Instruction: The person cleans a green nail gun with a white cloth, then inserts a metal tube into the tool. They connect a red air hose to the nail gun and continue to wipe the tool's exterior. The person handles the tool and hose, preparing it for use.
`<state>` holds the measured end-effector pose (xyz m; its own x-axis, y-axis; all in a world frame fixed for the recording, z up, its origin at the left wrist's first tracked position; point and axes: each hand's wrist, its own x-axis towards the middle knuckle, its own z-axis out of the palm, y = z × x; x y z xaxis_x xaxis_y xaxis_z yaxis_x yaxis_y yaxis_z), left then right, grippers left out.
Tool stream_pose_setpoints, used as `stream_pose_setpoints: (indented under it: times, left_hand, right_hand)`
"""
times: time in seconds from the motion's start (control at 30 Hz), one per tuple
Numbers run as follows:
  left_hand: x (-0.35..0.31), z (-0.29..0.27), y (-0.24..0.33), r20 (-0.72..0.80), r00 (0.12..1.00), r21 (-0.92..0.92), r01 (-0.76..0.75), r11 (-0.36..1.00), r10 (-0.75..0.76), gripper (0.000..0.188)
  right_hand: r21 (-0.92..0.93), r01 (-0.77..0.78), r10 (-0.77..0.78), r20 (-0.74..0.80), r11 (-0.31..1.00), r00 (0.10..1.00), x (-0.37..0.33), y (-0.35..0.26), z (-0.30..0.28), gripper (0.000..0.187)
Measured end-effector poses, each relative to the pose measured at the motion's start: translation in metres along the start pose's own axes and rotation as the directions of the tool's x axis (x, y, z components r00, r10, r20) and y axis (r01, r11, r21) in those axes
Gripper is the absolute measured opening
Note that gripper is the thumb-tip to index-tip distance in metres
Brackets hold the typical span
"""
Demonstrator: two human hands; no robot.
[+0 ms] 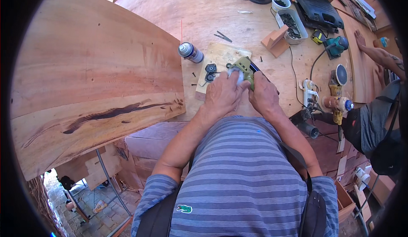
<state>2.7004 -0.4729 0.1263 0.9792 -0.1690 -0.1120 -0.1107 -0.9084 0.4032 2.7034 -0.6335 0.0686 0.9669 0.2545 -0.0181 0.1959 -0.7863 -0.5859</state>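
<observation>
My right hand [265, 95] grips a green power tool housing [243, 62] over a small wooden board [219, 52]. My left hand [222, 91] is closed around a white wad [234, 70], perhaps cloth or tissue, pressed against the housing. Black tool parts [210, 69] lie on the board beside my left fingers. Past them stands a spray can [191, 53] with a thin red straw. Loose screws [261, 59] are scattered near the board. A dark, slim object [254, 67] shows along the housing's right side; what it is, I cannot tell.
A large wooden slab [97, 58] fills the left. To the right are a wooden block [276, 42], a bin of black screws [291, 26], a teal sander [338, 45], a power strip [309, 93] with cords and a yellow grinder [338, 76]. Another person's arm [382, 56] rests at far right.
</observation>
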Motion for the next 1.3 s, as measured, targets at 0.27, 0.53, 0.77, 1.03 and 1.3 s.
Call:
stream_pose_setpoints:
  times: [0.27,0.53,0.77,1.03,1.3]
  left_hand:
    - [0.003,0.017,-0.029,0.394,0.915,-0.449,0.275,0.850,-0.088,0.035]
    - [-0.006,0.019,-0.026,-0.113,0.994,-0.637,-0.079,0.767,0.008,0.035]
    - [-0.011,0.031,-0.029,-0.422,0.896,-0.514,-0.108,0.851,-0.141,0.027]
    - [-0.006,0.033,-0.028,-0.530,0.813,-0.145,-0.365,0.920,0.239,0.027]
    - [-0.019,0.023,-0.021,-0.081,0.973,-0.424,-0.228,0.876,0.214,0.055]
  right_hand:
    - [-0.162,0.073,-0.066,0.049,0.984,0.997,0.000,0.001,0.005,0.019]
    - [-0.076,0.028,-0.029,-0.009,0.997,1.000,0.001,0.007,0.007,0.020]
    - [-0.059,0.038,-0.040,-0.033,0.998,0.999,-0.003,0.007,0.014,0.017]
    - [-0.072,0.066,-0.067,-0.004,0.995,0.998,-0.001,-0.002,0.019,0.012]
    - [-0.075,0.040,-0.044,-0.048,0.996,0.998,-0.001,0.008,0.017,0.022]
